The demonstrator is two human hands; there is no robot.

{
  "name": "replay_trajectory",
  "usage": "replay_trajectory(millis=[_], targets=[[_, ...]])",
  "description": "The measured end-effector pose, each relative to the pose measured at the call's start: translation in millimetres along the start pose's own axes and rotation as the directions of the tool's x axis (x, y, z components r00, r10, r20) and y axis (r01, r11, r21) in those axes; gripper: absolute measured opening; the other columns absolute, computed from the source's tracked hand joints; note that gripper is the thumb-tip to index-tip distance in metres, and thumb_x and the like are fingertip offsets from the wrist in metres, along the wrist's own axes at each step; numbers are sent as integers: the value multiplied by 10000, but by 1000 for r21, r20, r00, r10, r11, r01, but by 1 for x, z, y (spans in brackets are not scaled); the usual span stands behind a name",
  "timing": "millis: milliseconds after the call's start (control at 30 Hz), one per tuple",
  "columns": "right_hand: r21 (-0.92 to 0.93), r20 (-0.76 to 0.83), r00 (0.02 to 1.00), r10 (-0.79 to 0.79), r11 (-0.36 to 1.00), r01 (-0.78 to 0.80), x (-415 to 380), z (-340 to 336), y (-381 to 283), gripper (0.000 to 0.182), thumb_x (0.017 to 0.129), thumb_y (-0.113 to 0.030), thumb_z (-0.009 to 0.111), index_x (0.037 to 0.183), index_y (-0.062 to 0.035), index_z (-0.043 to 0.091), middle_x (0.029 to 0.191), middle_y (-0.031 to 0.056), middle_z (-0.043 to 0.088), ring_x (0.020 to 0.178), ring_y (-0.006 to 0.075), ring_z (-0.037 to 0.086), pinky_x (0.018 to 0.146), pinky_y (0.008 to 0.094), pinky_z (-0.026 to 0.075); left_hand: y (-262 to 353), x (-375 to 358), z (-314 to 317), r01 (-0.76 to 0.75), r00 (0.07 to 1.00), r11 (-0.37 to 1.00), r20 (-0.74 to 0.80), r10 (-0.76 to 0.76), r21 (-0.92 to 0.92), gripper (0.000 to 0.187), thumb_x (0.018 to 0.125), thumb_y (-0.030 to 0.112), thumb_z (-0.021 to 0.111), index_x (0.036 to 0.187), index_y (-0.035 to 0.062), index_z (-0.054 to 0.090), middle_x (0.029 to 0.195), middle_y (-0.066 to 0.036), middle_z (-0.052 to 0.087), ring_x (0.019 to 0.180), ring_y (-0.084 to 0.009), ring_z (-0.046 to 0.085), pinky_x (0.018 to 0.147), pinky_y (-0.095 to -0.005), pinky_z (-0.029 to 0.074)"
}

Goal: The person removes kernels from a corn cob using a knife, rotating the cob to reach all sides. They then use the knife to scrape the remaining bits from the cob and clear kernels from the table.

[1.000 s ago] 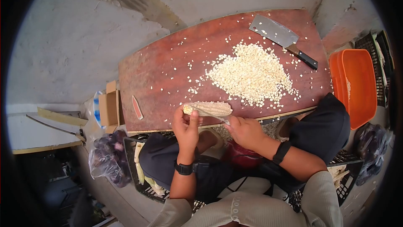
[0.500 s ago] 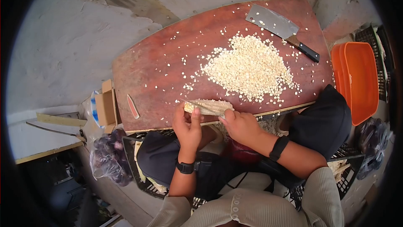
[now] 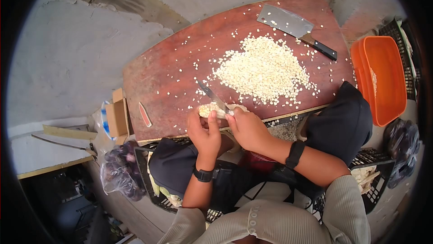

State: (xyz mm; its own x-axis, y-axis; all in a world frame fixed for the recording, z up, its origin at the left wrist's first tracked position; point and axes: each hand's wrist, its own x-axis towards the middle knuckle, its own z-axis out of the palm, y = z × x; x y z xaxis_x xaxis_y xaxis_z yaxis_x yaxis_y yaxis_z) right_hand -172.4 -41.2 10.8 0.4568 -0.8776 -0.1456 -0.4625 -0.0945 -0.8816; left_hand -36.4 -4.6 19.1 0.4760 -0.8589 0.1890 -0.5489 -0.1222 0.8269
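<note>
My left hand point(image 3: 204, 131) is closed around one end of a corn cob point(image 3: 212, 109) at the table's near edge. Pale kernels still cover that end of the cob. In my right hand point(image 3: 246, 129) is a small knife point(image 3: 213, 96), its blade slanting up and left across the cob. The right fingers partly hide the knife's handle and the cob's far end. Just beyond both hands, a large heap of loose corn kernels point(image 3: 264, 70) lies on the reddish table point(image 3: 158, 77).
A cleaver point(image 3: 288, 22) lies behind the heap. An orange tub point(image 3: 383, 81) stands right of the table. At left are a red-and-white pointed piece point(image 3: 145, 114), a cardboard box point(image 3: 118, 115) and a plastic bag of dark produce point(image 3: 121, 167). A black crate point(image 3: 146, 185) sits below.
The knife blade has swung up from lying along the cob to pointing away over the table. My right hand has shifted slightly left. The whole view has shifted a little.
</note>
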Motion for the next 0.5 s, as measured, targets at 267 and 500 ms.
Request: replay_trajectory(millis=[267,500], targets=[[-26,19,992,-124,992,125,3,-5,9,319,945,-282,502,853,24,507,640,217,597,611,410,605,566,487,485,-3,2,-9,102,995,982,8,-102,-156,297,912,137,618,1108,-65,519,777,-79,611,603,-108,617,529,-234,502],[-331,-16,941,-339,890,315,-18,7,41,307,919,-307,549,818,-21,499,593,148,599,516,333,602,481,420,488,-17,9,-30,170,985,957,-1,-175,-233,271,917,153,620,1092,-29,519,807,-59,603,638,-99,598,549,-236,521]])
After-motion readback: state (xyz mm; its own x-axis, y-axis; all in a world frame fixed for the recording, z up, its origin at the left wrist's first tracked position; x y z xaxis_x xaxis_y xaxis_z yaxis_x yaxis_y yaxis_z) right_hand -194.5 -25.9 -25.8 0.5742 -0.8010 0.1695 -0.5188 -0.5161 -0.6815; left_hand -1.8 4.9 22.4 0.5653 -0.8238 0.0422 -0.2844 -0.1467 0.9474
